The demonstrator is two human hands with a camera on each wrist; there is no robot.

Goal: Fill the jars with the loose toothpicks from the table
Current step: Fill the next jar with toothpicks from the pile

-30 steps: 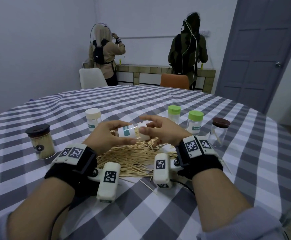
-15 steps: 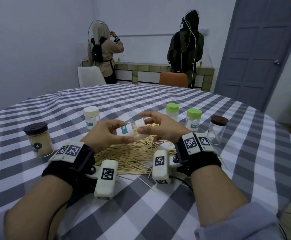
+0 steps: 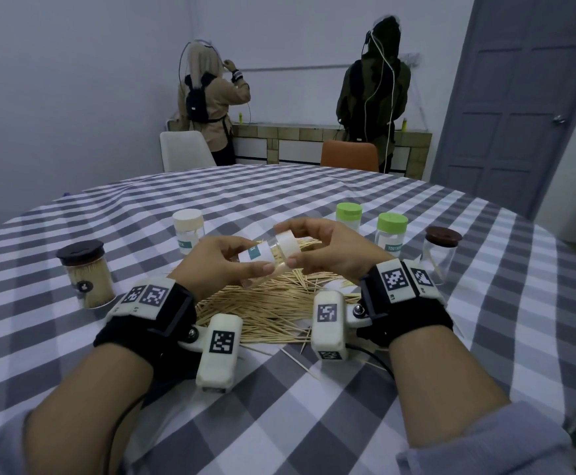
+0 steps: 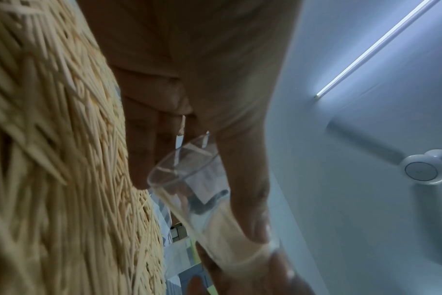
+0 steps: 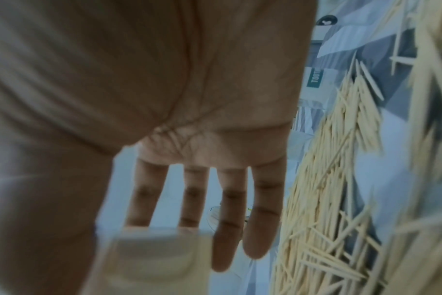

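Observation:
Over the pile of loose toothpicks (image 3: 266,303) my left hand (image 3: 218,265) grips a small clear jar (image 3: 257,257) with a white and teal label, tilted with its mouth end up to the right. My right hand (image 3: 327,252) pinches the jar's cream lid (image 3: 286,243) between thumb and fingers. The left wrist view shows the jar's clear bottom (image 4: 184,165) between my fingers and the toothpick pile (image 4: 50,159) beside it. In the right wrist view the cream lid (image 5: 151,257) sits at my fingertips, with toothpicks (image 5: 328,179) to the right.
On the checked tablecloth (image 3: 314,423) stand a dark-lidded jar full of toothpicks (image 3: 86,274), a cream-lidded jar (image 3: 187,231), two green-lidded jars (image 3: 348,216) (image 3: 392,231) and a brown-lidded clear jar (image 3: 442,255). Two people stand at a far counter behind two chairs.
The jar's lid end has tipped upward between my hands. My right fingers have shifted round the lid. Both hands stay over the pile.

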